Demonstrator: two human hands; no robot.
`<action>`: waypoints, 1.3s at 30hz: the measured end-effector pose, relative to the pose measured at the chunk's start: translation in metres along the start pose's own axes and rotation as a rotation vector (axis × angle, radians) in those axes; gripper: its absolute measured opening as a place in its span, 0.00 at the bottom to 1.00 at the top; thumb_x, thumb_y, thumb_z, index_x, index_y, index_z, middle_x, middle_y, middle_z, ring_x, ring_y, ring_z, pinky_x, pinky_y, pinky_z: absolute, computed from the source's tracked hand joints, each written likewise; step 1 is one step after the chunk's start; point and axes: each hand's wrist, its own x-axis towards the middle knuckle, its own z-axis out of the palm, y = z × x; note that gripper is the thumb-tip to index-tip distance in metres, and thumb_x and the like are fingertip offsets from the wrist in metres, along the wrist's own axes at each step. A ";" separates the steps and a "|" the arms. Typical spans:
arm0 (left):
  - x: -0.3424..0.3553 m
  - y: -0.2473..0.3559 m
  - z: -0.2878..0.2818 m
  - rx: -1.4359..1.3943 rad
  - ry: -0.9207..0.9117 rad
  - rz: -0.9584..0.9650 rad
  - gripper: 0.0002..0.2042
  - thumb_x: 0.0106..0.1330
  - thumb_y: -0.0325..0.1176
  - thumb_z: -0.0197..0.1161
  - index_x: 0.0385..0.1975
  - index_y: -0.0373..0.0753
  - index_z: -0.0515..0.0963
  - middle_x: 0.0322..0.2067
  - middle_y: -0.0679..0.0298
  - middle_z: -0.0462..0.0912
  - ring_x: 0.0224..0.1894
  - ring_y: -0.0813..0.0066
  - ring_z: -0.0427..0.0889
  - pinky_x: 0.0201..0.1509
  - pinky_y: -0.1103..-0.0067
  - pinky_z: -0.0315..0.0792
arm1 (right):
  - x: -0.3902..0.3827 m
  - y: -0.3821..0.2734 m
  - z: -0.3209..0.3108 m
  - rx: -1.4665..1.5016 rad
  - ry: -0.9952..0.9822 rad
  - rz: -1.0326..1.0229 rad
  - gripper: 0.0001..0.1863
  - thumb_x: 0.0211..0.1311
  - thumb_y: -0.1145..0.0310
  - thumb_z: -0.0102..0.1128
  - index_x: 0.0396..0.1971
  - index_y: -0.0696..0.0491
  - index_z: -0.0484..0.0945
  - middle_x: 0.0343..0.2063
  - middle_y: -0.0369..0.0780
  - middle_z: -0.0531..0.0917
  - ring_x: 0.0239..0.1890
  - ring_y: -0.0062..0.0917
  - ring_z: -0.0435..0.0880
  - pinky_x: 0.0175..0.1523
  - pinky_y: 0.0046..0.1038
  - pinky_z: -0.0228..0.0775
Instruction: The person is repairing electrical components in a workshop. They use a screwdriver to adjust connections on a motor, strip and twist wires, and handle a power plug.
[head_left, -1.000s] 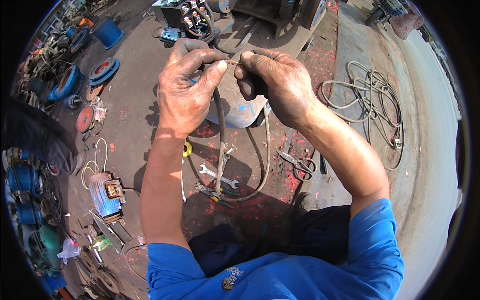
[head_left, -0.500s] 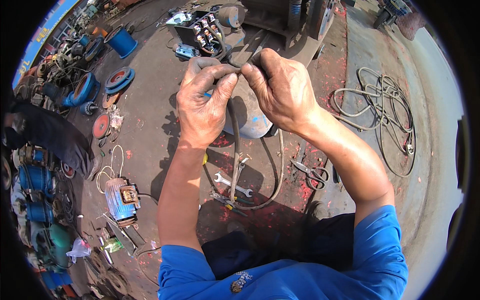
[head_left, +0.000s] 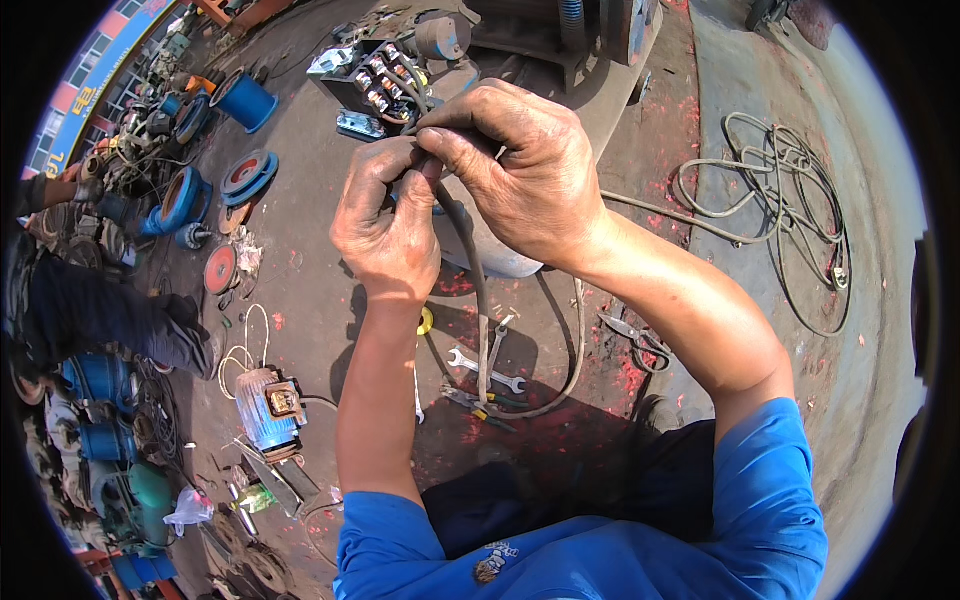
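Observation:
My left hand [head_left: 388,220] and my right hand [head_left: 522,175] meet at the fingertips in front of me. Both pinch a dark cable [head_left: 468,245] near its end; the pinched part is mostly hidden by the fingers. From there the cable hangs down, loops near the ground and rises again at the right. Beyond the fingers sits a black box-shaped electrical unit [head_left: 385,85] with several metal terminals and wires. Under the hands is a rounded pale grey housing [head_left: 508,258], partly covered.
On the ground lie spanners [head_left: 490,368], pliers [head_left: 468,402] and scissors [head_left: 640,343]. A coiled cable [head_left: 765,190] lies at right. A blue motor [head_left: 267,408] stands at left, near another person's leg [head_left: 120,310]. Several motor parts crowd the far left.
My hands have shifted slightly left, with the right fingers now higher over the left ones. The view has moved a little. At left, the other person's arm has come into sight.

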 end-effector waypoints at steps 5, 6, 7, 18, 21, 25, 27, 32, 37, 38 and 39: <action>-0.004 -0.011 -0.002 0.056 0.049 -0.084 0.08 0.62 0.11 0.60 0.39 0.27 0.79 0.43 0.58 0.80 0.43 0.72 0.79 0.51 0.77 0.75 | 0.012 0.005 0.009 -0.256 0.058 -0.111 0.08 0.56 0.70 0.68 0.28 0.57 0.78 0.25 0.45 0.80 0.29 0.44 0.82 0.32 0.41 0.74; -0.002 -0.012 -0.001 0.146 0.049 0.018 0.09 0.61 0.11 0.60 0.39 0.27 0.79 0.44 0.57 0.80 0.42 0.71 0.79 0.51 0.77 0.75 | 0.014 0.006 0.012 -0.247 0.077 -0.088 0.10 0.56 0.67 0.68 0.27 0.56 0.77 0.24 0.46 0.80 0.30 0.46 0.83 0.31 0.43 0.74; 0.001 -0.011 0.001 0.234 0.051 0.123 0.09 0.61 0.11 0.60 0.39 0.27 0.79 0.44 0.57 0.79 0.42 0.71 0.79 0.50 0.77 0.76 | 0.016 0.007 0.013 -0.183 0.082 -0.043 0.10 0.56 0.68 0.68 0.27 0.58 0.79 0.25 0.47 0.81 0.30 0.46 0.84 0.32 0.42 0.75; 0.000 -0.008 0.002 0.504 0.130 0.232 0.07 0.63 0.14 0.63 0.39 0.27 0.80 0.35 0.59 0.79 0.36 0.72 0.78 0.42 0.78 0.74 | 0.013 0.003 0.032 0.093 0.177 0.159 0.08 0.55 0.67 0.68 0.28 0.57 0.84 0.26 0.48 0.85 0.33 0.46 0.86 0.41 0.43 0.78; -0.003 -0.006 0.004 0.505 0.096 0.151 0.06 0.64 0.15 0.63 0.39 0.27 0.80 0.35 0.59 0.78 0.36 0.73 0.77 0.41 0.79 0.72 | 0.014 -0.002 0.028 -0.003 0.116 0.262 0.08 0.56 0.67 0.66 0.28 0.56 0.85 0.26 0.49 0.85 0.33 0.48 0.86 0.41 0.44 0.78; -0.002 -0.005 -0.002 0.397 0.035 0.056 0.07 0.72 0.23 0.61 0.44 0.27 0.81 0.41 0.64 0.83 0.42 0.80 0.78 0.49 0.82 0.72 | 0.023 -0.005 0.022 -0.131 0.022 0.308 0.08 0.55 0.67 0.63 0.27 0.56 0.86 0.25 0.51 0.85 0.34 0.49 0.87 0.41 0.45 0.79; -0.003 -0.006 -0.003 0.294 0.062 0.011 0.07 0.72 0.24 0.61 0.44 0.27 0.81 0.41 0.64 0.83 0.42 0.81 0.78 0.49 0.83 0.71 | 0.027 -0.010 0.020 -0.184 -0.030 0.331 0.09 0.54 0.67 0.62 0.26 0.56 0.86 0.25 0.52 0.85 0.33 0.49 0.87 0.41 0.45 0.79; 0.000 0.003 -0.004 0.368 0.028 -0.010 0.08 0.72 0.26 0.61 0.43 0.27 0.81 0.39 0.65 0.82 0.42 0.81 0.77 0.50 0.83 0.70 | 0.031 -0.010 0.019 -0.210 -0.075 0.335 0.09 0.52 0.68 0.62 0.26 0.57 0.86 0.24 0.53 0.85 0.33 0.49 0.87 0.42 0.45 0.79; 0.002 0.006 -0.002 0.324 0.047 -0.042 0.08 0.72 0.26 0.61 0.41 0.27 0.81 0.38 0.65 0.82 0.41 0.81 0.76 0.49 0.83 0.69 | 0.031 -0.008 0.025 -0.207 -0.029 0.328 0.10 0.52 0.67 0.64 0.28 0.57 0.87 0.25 0.52 0.85 0.32 0.49 0.87 0.41 0.44 0.80; 0.003 0.007 -0.001 0.315 0.055 -0.054 0.08 0.72 0.26 0.61 0.41 0.27 0.81 0.38 0.65 0.82 0.42 0.81 0.77 0.50 0.83 0.69 | 0.031 -0.006 0.026 -0.215 -0.024 0.323 0.10 0.53 0.66 0.65 0.31 0.57 0.87 0.24 0.52 0.85 0.32 0.48 0.87 0.39 0.43 0.80; 0.003 0.009 0.000 0.307 0.063 -0.066 0.08 0.72 0.26 0.61 0.42 0.27 0.81 0.39 0.65 0.82 0.42 0.81 0.77 0.50 0.83 0.70 | 0.030 -0.005 0.027 -0.223 -0.019 0.317 0.11 0.54 0.65 0.67 0.33 0.56 0.87 0.24 0.51 0.84 0.31 0.47 0.87 0.38 0.41 0.80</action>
